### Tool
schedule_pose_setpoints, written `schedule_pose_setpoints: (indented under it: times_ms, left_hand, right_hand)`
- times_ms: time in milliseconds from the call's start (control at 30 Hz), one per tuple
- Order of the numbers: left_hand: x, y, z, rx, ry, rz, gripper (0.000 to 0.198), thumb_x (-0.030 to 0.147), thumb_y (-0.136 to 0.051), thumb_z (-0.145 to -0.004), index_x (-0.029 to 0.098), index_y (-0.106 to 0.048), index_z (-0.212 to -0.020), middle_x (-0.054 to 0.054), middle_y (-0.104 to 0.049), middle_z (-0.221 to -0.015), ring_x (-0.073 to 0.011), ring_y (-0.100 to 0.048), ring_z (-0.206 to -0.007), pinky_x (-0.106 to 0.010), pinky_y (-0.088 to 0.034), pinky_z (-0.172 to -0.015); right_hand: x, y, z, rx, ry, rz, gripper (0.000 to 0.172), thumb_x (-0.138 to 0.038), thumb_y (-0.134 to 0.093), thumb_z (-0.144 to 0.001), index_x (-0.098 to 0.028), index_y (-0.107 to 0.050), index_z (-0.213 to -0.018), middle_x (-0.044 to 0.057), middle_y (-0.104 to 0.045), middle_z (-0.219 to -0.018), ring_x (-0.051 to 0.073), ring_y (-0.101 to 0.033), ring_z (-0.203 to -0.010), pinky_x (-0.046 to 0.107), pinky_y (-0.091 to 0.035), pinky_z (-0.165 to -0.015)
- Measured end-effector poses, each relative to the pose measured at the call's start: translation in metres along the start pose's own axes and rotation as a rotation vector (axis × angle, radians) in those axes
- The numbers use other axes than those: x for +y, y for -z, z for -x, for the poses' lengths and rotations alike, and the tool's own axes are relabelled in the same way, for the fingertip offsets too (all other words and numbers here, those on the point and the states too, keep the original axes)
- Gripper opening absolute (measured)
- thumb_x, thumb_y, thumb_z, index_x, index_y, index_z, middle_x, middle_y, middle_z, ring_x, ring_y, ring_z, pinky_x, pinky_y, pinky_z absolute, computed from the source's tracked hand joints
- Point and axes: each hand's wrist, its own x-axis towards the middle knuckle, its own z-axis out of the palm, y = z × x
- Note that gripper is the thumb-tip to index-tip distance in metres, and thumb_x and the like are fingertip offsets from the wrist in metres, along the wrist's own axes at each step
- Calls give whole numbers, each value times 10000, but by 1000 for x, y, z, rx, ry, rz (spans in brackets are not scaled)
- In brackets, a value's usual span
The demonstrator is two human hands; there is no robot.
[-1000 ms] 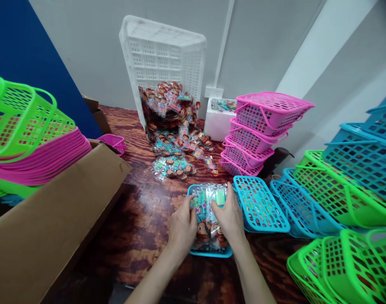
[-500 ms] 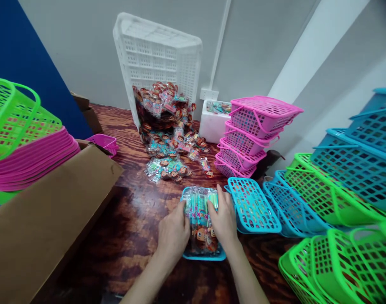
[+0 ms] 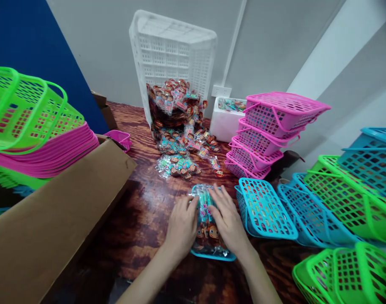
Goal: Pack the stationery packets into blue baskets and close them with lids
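In front of me on the table stands a small blue plastic basket (image 3: 213, 256), filled with clear-wrapped packets (image 3: 207, 214) that show turquoise strips and doll-like printed faces. My left hand (image 3: 183, 223) is at the basket's left side, fingers stretched forward and thumb by the packets' edge. Across the right side of the packets lies my right hand (image 3: 227, 217), its fingers spread and fairly flat. Neither hand is closed round anything. Beyond the basket lies a loose heap of similar packets (image 3: 177, 165) on the table.
A tipped white crate (image 3: 167, 55) spills packets at the back, beside a white foam box (image 3: 224, 122). Stacked pink baskets (image 3: 259, 141), blue lidded baskets (image 3: 265, 209) and green baskets (image 3: 338, 270) line the right. A cardboard box (image 3: 72, 211) with nested baskets (image 3: 37, 109) stands left.
My view has swung left, so the scene sits farther right. Both hands' fingers have loosened from the packets' sides; the right hand now lies flatter over the top.
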Motion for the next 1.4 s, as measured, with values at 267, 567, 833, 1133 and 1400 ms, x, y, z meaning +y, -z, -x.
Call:
schedule_pose_setpoints:
  times_ms: [267, 567, 833, 1133, 1400]
  left_hand:
    - [0, -24, -2, -73, -82, -121, 540, -4, -453, -833, 120, -473, -1358, -163, -502, -1392, -286, -479, -1267, -456, -437, -1047]
    - [11, -5, 11, -34, -75, -266, 222, 230, -480, -953, 169, -671, -1048, -106, -645, -1248, -306, -511, -1227, -568, -308, -1098]
    - [12, -13, 3, -265, -192, -321, 195, 168, -496, -903, 119, -681, -942, -126, -705, -1024, -289, -568, -1163, -637, -100, -1184]
    - [20, -14, -18, -46, -231, -95, 350, 134, -370, -960, 120, -561, -1252, -154, -600, -1290, -252, -548, -1211, -458, -460, -1047]
    - [-3, -50, -9, -166, -420, -260, 550, 202, -445, -907, 106, -425, -1448, -159, -426, -1510, -310, -392, -1402, -519, -336, -1123]
  right_hand:
    - [-8, -19, 11, 32, -46, 137, 462, -173, -329, -971, -123, -555, -1371, 93, -361, -1561, 281, -204, -1486, 523, -288, -1189]
    - [-5, -22, 16, 106, -63, 79, 594, -231, -299, -1005, -187, -128, -1572, 90, -88, -1643, 247, -122, -1505, 517, -274, -1195]
    - [5, -37, 17, 57, -89, 111, 559, -190, -269, -975, -126, -295, -1529, 146, -230, -1607, 250, -162, -1496, 531, -257, -1194]
    - [10, -36, 18, 172, -328, -361, 576, -409, -351, -1005, -198, -289, -1538, 96, -312, -1579, 238, -270, -1466, 489, -320, -1168]
    - [9, -34, 20, 202, -254, -233, 559, -131, -342, -913, -177, -456, -1458, 98, -464, -1489, 234, -390, -1410, 468, -360, -1153]
